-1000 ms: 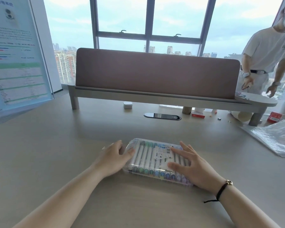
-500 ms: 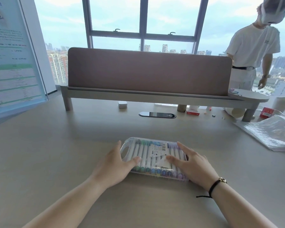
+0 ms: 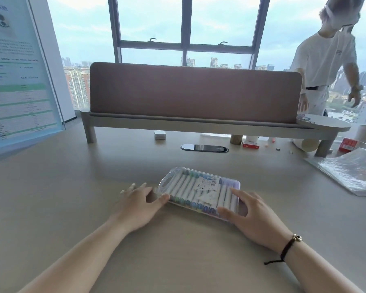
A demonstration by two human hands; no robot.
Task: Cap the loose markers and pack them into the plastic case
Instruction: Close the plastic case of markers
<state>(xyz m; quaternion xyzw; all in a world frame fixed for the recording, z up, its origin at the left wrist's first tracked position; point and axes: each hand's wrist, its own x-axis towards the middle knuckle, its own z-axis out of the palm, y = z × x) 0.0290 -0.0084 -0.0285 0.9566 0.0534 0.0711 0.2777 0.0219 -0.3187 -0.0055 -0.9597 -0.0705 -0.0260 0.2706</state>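
Our left hand [image 3: 138,205] lies on the bench [image 3: 51,197] with fingers loosely spread, its thumb touching the near left corner of the case [image 3: 200,192]. The clear plastic case lies flat and closed in front of us, a full row of capped markers [image 3: 186,190] side by side inside, under a white label. Our right hand [image 3: 251,215] rests open against the case's right end, fingers straight along its edge, holding nothing.
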